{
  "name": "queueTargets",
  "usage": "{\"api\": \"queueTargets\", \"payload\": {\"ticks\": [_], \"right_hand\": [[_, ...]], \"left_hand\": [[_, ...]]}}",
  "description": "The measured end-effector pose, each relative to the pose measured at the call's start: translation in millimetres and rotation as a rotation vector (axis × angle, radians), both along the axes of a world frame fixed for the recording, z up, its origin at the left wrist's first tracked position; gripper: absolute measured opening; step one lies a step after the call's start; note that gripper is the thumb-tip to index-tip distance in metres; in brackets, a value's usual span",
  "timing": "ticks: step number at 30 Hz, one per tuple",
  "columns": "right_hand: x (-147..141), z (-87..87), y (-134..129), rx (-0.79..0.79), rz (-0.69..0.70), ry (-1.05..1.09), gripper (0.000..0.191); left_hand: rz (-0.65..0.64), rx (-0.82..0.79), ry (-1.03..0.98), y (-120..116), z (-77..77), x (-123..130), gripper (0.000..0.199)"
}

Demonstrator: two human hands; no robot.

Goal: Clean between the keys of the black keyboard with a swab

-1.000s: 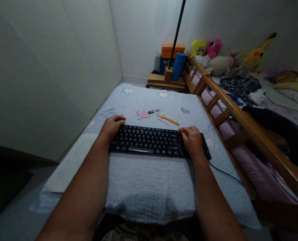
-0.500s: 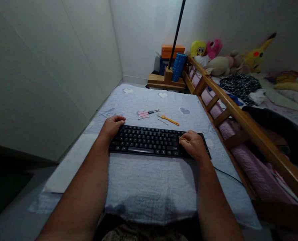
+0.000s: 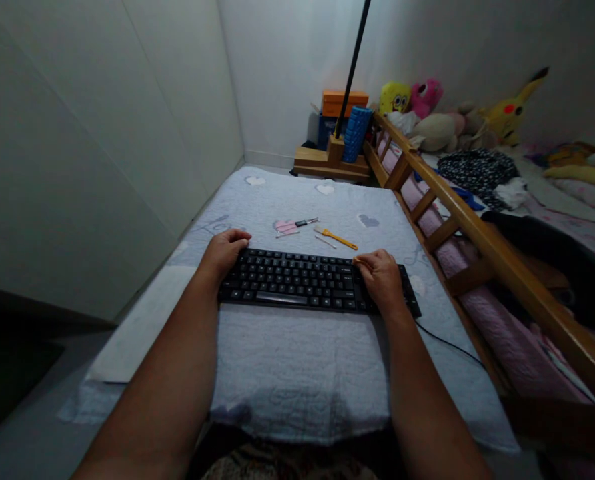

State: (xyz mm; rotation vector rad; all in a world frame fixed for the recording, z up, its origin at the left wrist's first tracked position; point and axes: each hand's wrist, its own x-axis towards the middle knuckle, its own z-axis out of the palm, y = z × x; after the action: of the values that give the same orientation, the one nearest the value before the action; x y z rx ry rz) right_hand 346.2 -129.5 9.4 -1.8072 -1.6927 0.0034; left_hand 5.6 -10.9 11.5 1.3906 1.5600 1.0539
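Note:
A black keyboard (image 3: 287, 280) lies on a pale blue quilted cover (image 3: 297, 360), its long side facing me. My left hand (image 3: 223, 253) is closed around its upper left end, thumb and fingers at the edge. Over the right part, near the far edge, my right hand (image 3: 381, 275) pinches a small tan piece of cloth (image 3: 361, 261) against the keys. That hand hides part of the right-hand keys. Beyond the keyboard lie a small brush with a yellow handle (image 3: 341, 239), a cotton swab (image 3: 326, 242) and a slim tool with a pink handle (image 3: 297, 224).
The keyboard's cable (image 3: 450, 343) runs off to the right. A wooden bed rail (image 3: 457, 213) borders the right side, with plush toys (image 3: 437, 130) behind it. At the left stands a pale panel wall (image 3: 127, 153). A wooden stand (image 3: 322, 159) with a pole is at the back.
My right hand has moved slightly left and away from me with the cloth, towards the keyboard's far edge. My left hand has stayed at the left end.

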Motion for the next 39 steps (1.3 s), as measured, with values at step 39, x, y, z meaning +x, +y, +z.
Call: {"api": "queueTargets", "payload": {"ticks": [39], "right_hand": [[24,-8.0,-4,0.028,-0.098,-0.048,0.022]], "left_hand": [[0.000,0.005,-0.003,1,-2.1,-2,0.020]]}}
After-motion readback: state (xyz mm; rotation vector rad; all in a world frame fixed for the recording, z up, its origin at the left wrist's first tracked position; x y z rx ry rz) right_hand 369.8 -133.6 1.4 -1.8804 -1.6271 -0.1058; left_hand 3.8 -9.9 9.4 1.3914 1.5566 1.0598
